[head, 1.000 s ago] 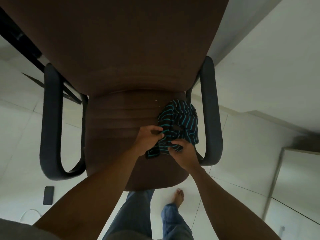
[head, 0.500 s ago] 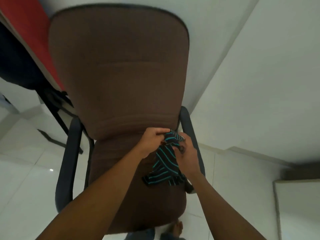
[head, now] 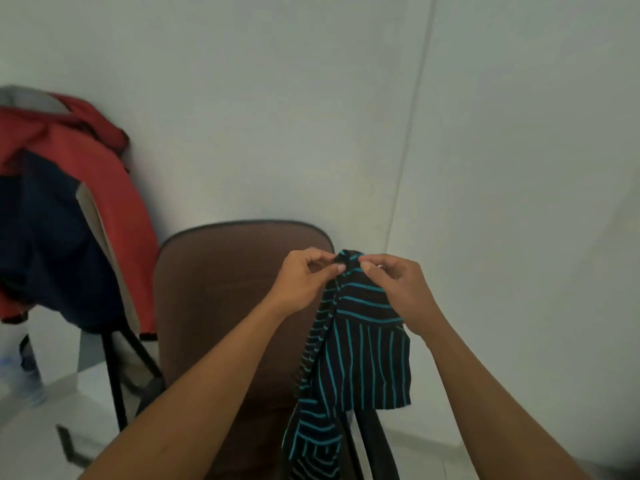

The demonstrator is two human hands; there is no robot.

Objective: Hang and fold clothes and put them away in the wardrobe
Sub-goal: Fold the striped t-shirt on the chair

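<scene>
Black cloth with teal stripes, the garment (head: 360, 355) hangs in front of the brown chair (head: 221, 292); the left hand (head: 304, 282) and right hand (head: 398, 289) pinch its top edge (fingers close together). A red jacket (head: 104, 174) is draped at left.

Bare forearms (head: 207, 375); left hand (head: 304, 282), right hand (head: 398, 287) bare, nails trimmed short.

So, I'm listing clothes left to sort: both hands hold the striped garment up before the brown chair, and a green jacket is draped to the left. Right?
Not quite: the head view shows the jacket is red and navy, not green. The rest holds: left hand and right hand pinch the striped garment up before the brown chair, jacket draped to the left.
</scene>
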